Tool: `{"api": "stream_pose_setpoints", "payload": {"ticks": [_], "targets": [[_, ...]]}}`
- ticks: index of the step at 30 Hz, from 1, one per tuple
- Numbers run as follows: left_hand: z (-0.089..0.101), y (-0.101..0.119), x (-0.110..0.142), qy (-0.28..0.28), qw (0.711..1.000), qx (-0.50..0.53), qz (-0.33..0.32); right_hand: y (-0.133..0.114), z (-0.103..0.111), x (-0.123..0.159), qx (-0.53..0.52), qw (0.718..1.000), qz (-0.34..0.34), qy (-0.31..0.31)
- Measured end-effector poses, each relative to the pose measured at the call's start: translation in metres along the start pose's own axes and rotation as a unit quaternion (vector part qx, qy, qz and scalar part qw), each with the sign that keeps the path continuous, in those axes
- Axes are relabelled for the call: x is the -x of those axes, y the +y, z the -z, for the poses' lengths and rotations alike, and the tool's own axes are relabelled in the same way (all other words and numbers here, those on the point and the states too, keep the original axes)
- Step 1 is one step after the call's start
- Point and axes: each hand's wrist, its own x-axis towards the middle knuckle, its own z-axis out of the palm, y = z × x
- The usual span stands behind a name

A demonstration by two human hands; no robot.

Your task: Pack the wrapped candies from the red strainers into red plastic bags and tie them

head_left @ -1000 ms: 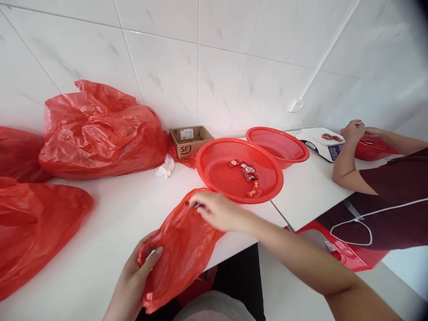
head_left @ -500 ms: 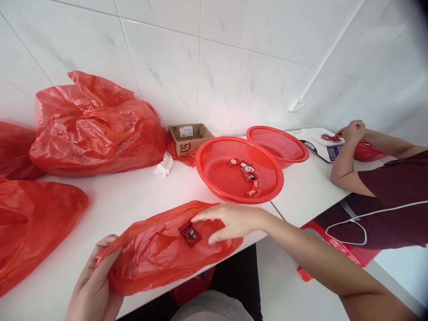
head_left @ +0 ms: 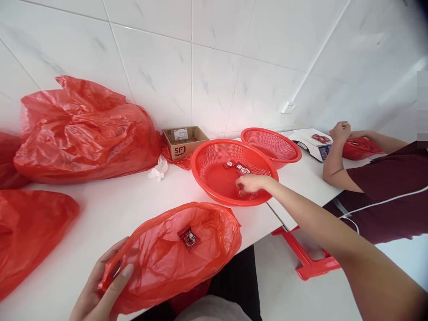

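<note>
At lower left, the left hand (head_left: pixel 89 296) grasps the bag (head_left: pixel 157 267) by its rim; an outward hold helps keep the mouth open. Right of centre, the right hand's (head_left: pixel 251 183) fingers curl among sweets (head_left: pixel 230 164) in the basket (head_left: pixel 214 174), contents unclear; a light pinch suits.

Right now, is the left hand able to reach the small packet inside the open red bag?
Probably yes: the left hand grips the near end of the red bag, and the packet lies uncovered inside, though it may need to release the edge.
</note>
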Motion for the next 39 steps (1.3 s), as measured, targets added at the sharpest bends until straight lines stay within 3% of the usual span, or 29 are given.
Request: {"api": "stream_pose_setpoints", "payload": {"ticks": [3,7,9,11,12,14,16,19,22,32,36,39], "targets": [[0.001,0.001,-0.003,0.005,1.000,0.000,0.007,-0.026,0.010,0.020,-0.097,0.991,0.076,0.059],[0.002,-0.006,-0.012,-0.003,1.000,0.001,0.008,-0.077,0.010,0.042,-0.289,0.924,0.228,0.103],[-0.001,-0.009,-0.014,-0.021,1.000,0.002,0.005,-0.087,0.010,0.042,-0.274,0.918,0.218,0.185],[-0.006,-0.009,-0.013,-0.031,0.999,0.013,0.000,-0.077,0.013,0.034,-0.211,0.930,0.147,0.264],[-0.009,-0.007,-0.012,-0.028,0.999,0.020,-0.002,-0.066,0.016,0.028,-0.166,0.944,0.096,0.269],[-0.014,-0.004,-0.009,-0.013,0.999,0.029,-0.007,-0.036,0.020,0.016,-0.068,0.975,-0.018,0.211],[-0.016,0.000,-0.006,0.000,0.999,0.032,-0.009,-0.006,0.019,0.005,-0.011,0.989,-0.078,0.124],[-0.015,0.001,-0.005,0.003,0.999,0.035,-0.005,0.020,0.007,-0.005,0.024,0.995,-0.094,0.030],[-0.014,0.000,-0.006,-0.003,0.999,0.035,-0.006,0.027,-0.006,-0.011,0.043,0.995,-0.091,-0.024],[-0.014,0.000,-0.003,-0.006,0.999,0.044,-0.003,0.032,-0.007,-0.022,0.000,0.996,-0.061,-0.057],[-0.011,-0.002,-0.003,-0.008,0.999,0.051,0.006,0.025,0.010,-0.008,-0.093,0.995,-0.003,-0.043],[-0.013,-0.002,-0.002,-0.015,0.998,0.055,0.006,0.001,0.025,0.012,-0.179,0.982,0.068,-0.006]]}}
